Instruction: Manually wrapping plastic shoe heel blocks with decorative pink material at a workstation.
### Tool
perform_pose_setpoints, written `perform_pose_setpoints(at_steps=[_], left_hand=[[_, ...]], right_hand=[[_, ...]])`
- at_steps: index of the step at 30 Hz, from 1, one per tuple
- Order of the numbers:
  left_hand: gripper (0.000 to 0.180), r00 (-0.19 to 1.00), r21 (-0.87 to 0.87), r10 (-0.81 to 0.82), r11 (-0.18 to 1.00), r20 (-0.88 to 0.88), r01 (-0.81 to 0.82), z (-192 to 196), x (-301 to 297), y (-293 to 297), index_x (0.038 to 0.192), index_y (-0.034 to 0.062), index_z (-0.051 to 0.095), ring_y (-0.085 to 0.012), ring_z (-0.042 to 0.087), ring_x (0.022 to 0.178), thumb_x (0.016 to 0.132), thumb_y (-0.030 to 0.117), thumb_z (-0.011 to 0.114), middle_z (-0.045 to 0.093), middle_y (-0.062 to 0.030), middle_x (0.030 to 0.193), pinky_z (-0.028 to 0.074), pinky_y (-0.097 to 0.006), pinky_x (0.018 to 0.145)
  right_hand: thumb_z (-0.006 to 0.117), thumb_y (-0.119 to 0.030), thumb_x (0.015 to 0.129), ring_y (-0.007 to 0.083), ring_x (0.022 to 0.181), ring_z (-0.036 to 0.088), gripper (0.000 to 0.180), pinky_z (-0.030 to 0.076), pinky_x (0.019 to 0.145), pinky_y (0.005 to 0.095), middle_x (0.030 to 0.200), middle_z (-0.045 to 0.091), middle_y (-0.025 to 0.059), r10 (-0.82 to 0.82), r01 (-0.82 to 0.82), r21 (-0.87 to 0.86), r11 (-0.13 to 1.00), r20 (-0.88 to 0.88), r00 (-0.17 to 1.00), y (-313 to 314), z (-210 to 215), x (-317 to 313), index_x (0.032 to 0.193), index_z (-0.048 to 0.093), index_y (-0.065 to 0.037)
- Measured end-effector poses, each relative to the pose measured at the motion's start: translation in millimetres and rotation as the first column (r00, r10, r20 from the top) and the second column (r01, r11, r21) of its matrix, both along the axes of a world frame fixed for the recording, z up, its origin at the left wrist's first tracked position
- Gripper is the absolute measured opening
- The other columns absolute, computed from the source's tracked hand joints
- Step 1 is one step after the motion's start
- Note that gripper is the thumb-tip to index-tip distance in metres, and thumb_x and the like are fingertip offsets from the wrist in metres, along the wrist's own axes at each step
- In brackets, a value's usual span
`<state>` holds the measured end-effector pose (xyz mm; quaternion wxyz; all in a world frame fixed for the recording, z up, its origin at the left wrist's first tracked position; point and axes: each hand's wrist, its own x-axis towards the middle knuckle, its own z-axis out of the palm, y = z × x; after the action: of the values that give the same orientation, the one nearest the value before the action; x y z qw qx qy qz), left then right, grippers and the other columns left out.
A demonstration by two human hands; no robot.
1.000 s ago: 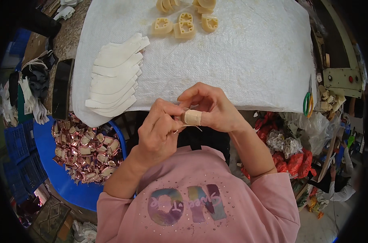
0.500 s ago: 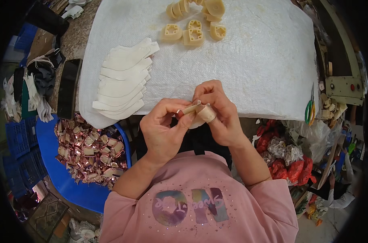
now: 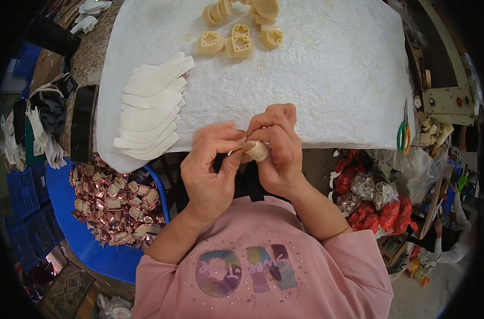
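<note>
- Hands meet by the near edge of the white sheet (image 3: 305, 90): my left hand (image 3: 211, 162) pinches one side of a pale curved piece (image 3: 257, 151), my right hand (image 3: 280, 146) clamps the other.
- A firm right grip and light left fingertips should, I judge, avoid creasing it.
- My fingers block much of the piece; its full shape I can't tell.
- White cutouts (image 3: 150, 109) fan out leftward, beige blocks (image 3: 239, 49) beyond, scissors (image 3: 404, 135) right, blue tub (image 3: 101, 258) at lower left.

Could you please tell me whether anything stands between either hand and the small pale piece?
Nothing visible does: the left hand and right hand meet at the small pale piece, though they partly hide it.
</note>
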<state>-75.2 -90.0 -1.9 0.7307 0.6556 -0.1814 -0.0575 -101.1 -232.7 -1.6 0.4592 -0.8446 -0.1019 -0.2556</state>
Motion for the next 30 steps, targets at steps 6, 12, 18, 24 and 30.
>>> perform_pose_setpoints(at_steps=[6, 12, 18, 24, 30], left_hand=[[0.011, 0.967, 0.179, -0.034, 0.984, 0.252, -0.012, -2, 11, 14, 0.085, 0.0023, 0.063, -0.0183, 0.050, 0.089, 0.078, 0.008, 0.070, 0.055, -0.0132, 0.108, 0.046, -0.034, 0.081], [0.013, 0.826, 0.089, -0.039, 0.996, 0.562, -0.013, -7, 8, 10, 0.086, 0.0063, 0.067, -0.0268, 0.054, 0.094, 0.075, 0.011, 0.071, 0.059, -0.0093, 0.099, 0.045, -0.034, 0.076], [0.059, 0.951, 0.153, -0.309, 0.941, 0.029, 0.301, -2, 7, 23, 0.125, -0.0016, 0.047, -0.0203, 0.054, 0.093, 0.095, 0.048, 0.037, 0.057, -0.0141, 0.107, 0.044, -0.029, 0.077], [0.051, 0.757, -0.286, -0.480, 0.876, -0.444, 0.388, 4, -4, 11, 0.135, -0.0005, 0.028, -0.0135, 0.055, 0.082, 0.093, 0.028, 0.036, 0.057, -0.0115, 0.095, 0.045, -0.026, 0.072], [0.049, 0.912, -0.073, -0.282, 0.959, -0.297, 0.273, -6, -15, 9, 0.135, 0.0023, 0.025, -0.0127, 0.054, 0.080, 0.095, 0.029, 0.032, 0.055, -0.0120, 0.093, 0.044, -0.024, 0.069]], right_hand=[[0.069, -0.016, 0.078, 0.0194, 0.098, 0.050, 0.031, 0.039, 0.087, 0.0332, 0.104, 0.056, 0.0088, 0.299, -0.106, 0.608, 0.787, -0.225, 0.927, -18, 3, -2, 0.104, 0.059, -0.005], [0.073, -0.011, 0.073, 0.0164, 0.089, 0.059, 0.039, 0.044, 0.081, 0.0301, 0.097, 0.063, 0.0067, 0.492, -0.109, 0.691, 0.715, -0.386, 0.781, -29, 11, -4, 0.108, 0.059, -0.004], [0.075, -0.005, 0.069, 0.0151, 0.073, 0.060, 0.041, 0.047, 0.060, 0.0231, 0.093, 0.063, 0.0077, 0.272, -0.212, 0.338, 0.917, -0.140, 0.952, -21, 7, -11, 0.107, 0.060, -0.005], [0.076, -0.010, 0.070, 0.0187, 0.070, 0.053, 0.045, 0.045, 0.061, 0.0275, 0.089, 0.058, 0.0061, 0.245, -0.234, 0.349, 0.907, 0.014, 0.969, -3, -6, -16, 0.111, 0.058, -0.009], [0.066, -0.023, 0.082, 0.0191, 0.076, 0.051, 0.033, 0.047, 0.061, 0.0278, 0.103, 0.053, 0.0101, 0.129, -0.129, 0.110, 0.986, 0.002, 0.992, 3, -7, -17, 0.111, 0.056, -0.010]])
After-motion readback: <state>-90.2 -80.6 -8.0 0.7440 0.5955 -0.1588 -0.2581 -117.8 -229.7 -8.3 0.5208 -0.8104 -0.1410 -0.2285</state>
